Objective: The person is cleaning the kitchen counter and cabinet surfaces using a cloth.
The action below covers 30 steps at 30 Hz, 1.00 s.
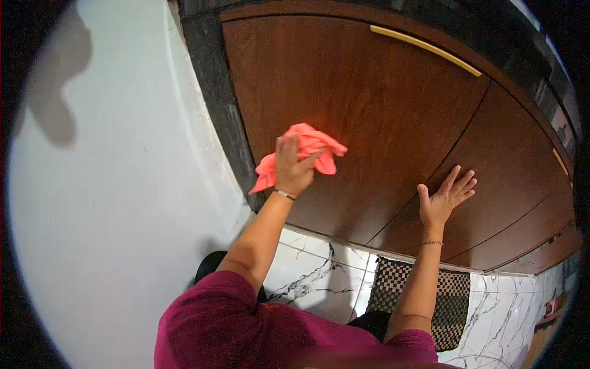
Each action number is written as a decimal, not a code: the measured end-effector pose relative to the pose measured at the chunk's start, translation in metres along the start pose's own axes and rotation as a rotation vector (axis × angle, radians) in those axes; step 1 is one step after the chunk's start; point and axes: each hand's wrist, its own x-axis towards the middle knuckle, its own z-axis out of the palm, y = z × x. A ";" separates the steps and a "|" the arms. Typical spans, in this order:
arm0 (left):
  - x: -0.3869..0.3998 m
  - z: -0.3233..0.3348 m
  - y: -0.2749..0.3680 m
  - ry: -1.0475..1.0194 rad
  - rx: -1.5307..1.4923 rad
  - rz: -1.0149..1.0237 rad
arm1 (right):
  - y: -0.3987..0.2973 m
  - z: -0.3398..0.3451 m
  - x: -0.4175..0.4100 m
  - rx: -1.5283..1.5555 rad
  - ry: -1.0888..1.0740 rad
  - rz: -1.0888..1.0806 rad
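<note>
My left hand (295, 168) presses a bright coral-pink cloth (318, 143) against a dark brown wood-grain cabinet door (359, 92). The fingers look slightly blurred, and part of the cloth hangs out past the wrist side. To the right, my right hand (440, 198) is spread with its fingers apart and holds nothing. It lies at or just over the neighbouring cabinet door (498, 170), close to the seam between the two; whether the palm touches is hard to tell. A long yellow-gold handle (426, 50) runs along the first door's upper edge.
A white wall (115, 193) rises on the left, beside a dark stone-like strip (216, 92) framing the cabinet. Below are white marble-patterned floor tiles (313, 276) and a checkered woven mat (451, 300). A dark countertop edge (507, 46) curves along the top right.
</note>
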 end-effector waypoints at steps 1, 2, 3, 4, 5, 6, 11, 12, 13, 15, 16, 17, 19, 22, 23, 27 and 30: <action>-0.010 -0.002 -0.013 0.016 -0.032 -0.123 | -0.003 0.001 0.000 0.005 -0.010 -0.007; -0.020 -0.007 -0.023 0.045 -0.021 -0.257 | -0.005 0.004 -0.002 0.012 -0.020 -0.014; -0.023 -0.009 -0.028 0.078 -0.021 -0.387 | -0.004 0.004 -0.001 -0.001 0.000 -0.008; -0.017 -0.012 -0.026 0.137 -0.061 -0.439 | -0.001 0.003 -0.001 -0.006 -0.023 -0.007; -0.009 -0.013 -0.023 0.194 -0.104 -0.491 | 0.002 0.001 -0.001 -0.010 -0.045 -0.005; 0.001 -0.017 -0.015 0.266 -0.103 -0.489 | 0.001 -0.002 -0.001 -0.010 -0.043 -0.002; 0.021 -0.025 0.029 0.317 -0.475 -0.404 | -0.038 -0.020 -0.002 0.310 -0.072 0.115; 0.029 -0.031 0.047 0.264 -0.571 -0.384 | -0.055 -0.018 -0.009 0.495 -0.069 0.101; 0.037 -0.038 0.066 0.204 -0.671 -0.366 | -0.086 -0.030 -0.008 0.687 -0.180 0.115; 0.057 -0.048 0.101 -0.094 -1.065 -0.462 | -0.125 -0.028 -0.018 1.257 -0.273 0.031; 0.061 -0.048 0.112 -0.219 -1.197 -0.432 | -0.143 -0.031 -0.022 1.334 -0.322 0.053; 0.066 -0.046 0.123 -0.352 -1.343 -0.393 | -0.145 -0.028 -0.041 1.401 -0.437 0.237; 0.081 -0.057 0.127 -0.475 -1.351 -0.274 | -0.156 -0.025 -0.031 1.551 -0.279 0.457; 0.092 -0.062 0.105 -0.485 -1.409 -0.276 | -0.148 -0.045 0.023 1.158 -0.030 0.412; 0.094 -0.071 0.089 -0.446 -1.215 -0.306 | -0.160 -0.071 0.045 1.537 -0.107 0.703; 0.097 -0.067 0.054 -0.131 -0.444 -0.616 | -0.103 -0.098 0.148 0.801 0.493 -0.030; 0.087 -0.061 0.019 -0.238 -0.181 -0.747 | -0.064 -0.102 0.199 0.269 0.589 -0.222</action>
